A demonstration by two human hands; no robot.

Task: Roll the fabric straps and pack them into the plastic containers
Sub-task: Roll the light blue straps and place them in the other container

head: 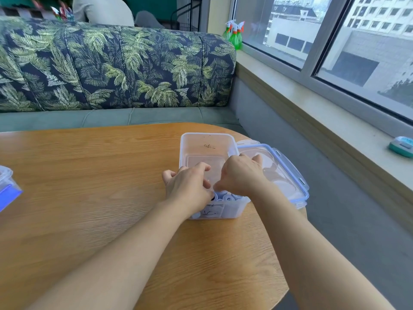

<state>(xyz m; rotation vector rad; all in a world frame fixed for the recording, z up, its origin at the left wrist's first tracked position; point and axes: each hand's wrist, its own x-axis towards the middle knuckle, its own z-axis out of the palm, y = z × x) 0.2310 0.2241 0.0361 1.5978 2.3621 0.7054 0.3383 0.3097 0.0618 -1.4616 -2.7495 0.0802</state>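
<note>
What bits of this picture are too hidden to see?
Head view:
Rolled straps: how many there are is hidden by the left hand and right hand.
What each hand holds: hidden behind its own back.
Second container: cut off by the left edge.
Teal thing: cut by the right edge.

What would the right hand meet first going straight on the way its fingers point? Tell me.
Most likely the rolled fabric straps at the near end of the clear plastic container: the right hand angles down into it, close over them. Depth is unclear.
</note>
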